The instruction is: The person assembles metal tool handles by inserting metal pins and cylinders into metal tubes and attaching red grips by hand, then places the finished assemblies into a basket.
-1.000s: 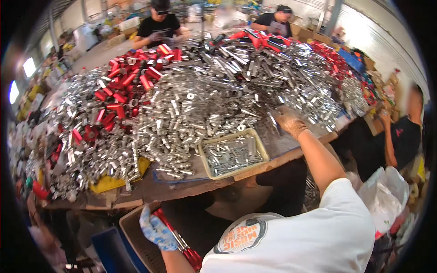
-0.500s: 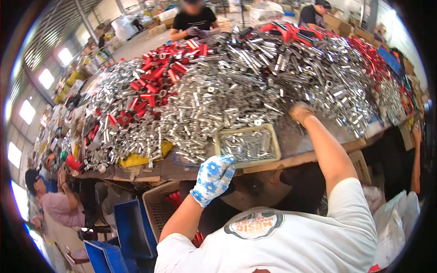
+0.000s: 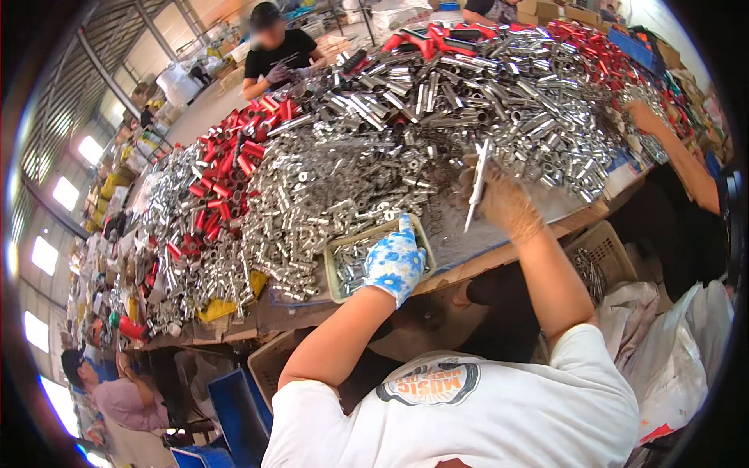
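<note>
My left hand [image 3: 396, 264], in a white glove with blue flowers, lies over the right part of a shallow cream tray [image 3: 331, 273]. Its index finger is stretched out toward the tray's far rim; the other fingers show only partly. Small silver metal pieces [image 3: 353, 260] fill the tray's left part. To the right, my right hand [image 3: 511, 209], in a tan glove, is closed around a slim, pale silver bar-like piece [image 3: 477, 187] with a short side part. The piece stands nearly upright above the table, its exact kind unclear.
A heap of silver metal tubes and fittings [image 3: 343, 168] covers much of the table, with red parts [image 3: 222, 183] at left. Across the table a person [image 3: 281, 58] handles something. Another person's arm [image 3: 679, 152] reaches in at right. Blue bins [image 3: 242, 409] stand below the front edge.
My left hand has moved forward and right onto the tray, its index finger now extended. My right hand has come back from the heap and now holds the slim silver piece. The view has shifted.
</note>
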Demonstrator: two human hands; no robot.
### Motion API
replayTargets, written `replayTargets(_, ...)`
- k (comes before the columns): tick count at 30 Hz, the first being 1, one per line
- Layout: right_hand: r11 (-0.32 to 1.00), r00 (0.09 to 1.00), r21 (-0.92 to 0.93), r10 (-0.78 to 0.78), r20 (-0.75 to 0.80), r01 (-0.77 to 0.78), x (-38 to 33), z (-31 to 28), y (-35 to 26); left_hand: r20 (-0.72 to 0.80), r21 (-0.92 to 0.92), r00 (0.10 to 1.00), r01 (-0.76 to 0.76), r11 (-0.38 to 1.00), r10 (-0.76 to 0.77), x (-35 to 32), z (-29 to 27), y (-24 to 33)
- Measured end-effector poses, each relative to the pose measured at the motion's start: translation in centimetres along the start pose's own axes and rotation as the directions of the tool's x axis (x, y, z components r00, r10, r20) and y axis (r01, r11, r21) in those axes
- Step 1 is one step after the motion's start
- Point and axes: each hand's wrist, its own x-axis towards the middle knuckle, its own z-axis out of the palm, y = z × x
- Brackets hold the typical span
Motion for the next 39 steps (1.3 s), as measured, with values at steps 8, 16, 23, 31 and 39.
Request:
replayTargets(8, 0.965, 0.982, -0.184, 0.175, -0.066, -0.185, -5.5, 0.7, 2.0, -0.431, -0.233, 0.901, -0.168, 0.958, 0.054, 2.4, 1.0, -2.3)
replayTargets(16, 0.962, 0.988, -0.226, 0.151, -0.037, -0.156, -6.1, 2.2, 3.5, -0.472, -0.877, 0.839, -0.414, 0.244, -0.273, 0.7, -0.5, -4.4)
replayTargets(23, 0.917, 0.951, -0.304, 0.185, -0.25, -0.258, -6.5, 4.7, 3.9, -0.416, -0.909, 0.864, -0.4, 0.116, -0.285, -2.3, -0.8, -4.6)
replayTargets(31, 0.814, 0.929, -0.448, 0.33, -0.167, -0.37, -8.6, 8.8, 4.1, -0.373, -0.914, 0.894, -0.4, -0.068, -0.248, -5.1, -0.3, -4.6)
replayTargets(39, 0.908, 0.816, -0.15, 0.418, 0.399, -0.392, -10.2, 7.2, 5.4, -0.203, -0.512, 0.956, -0.288, 0.81, 0.212, -8.2, -0.8, -1.8)
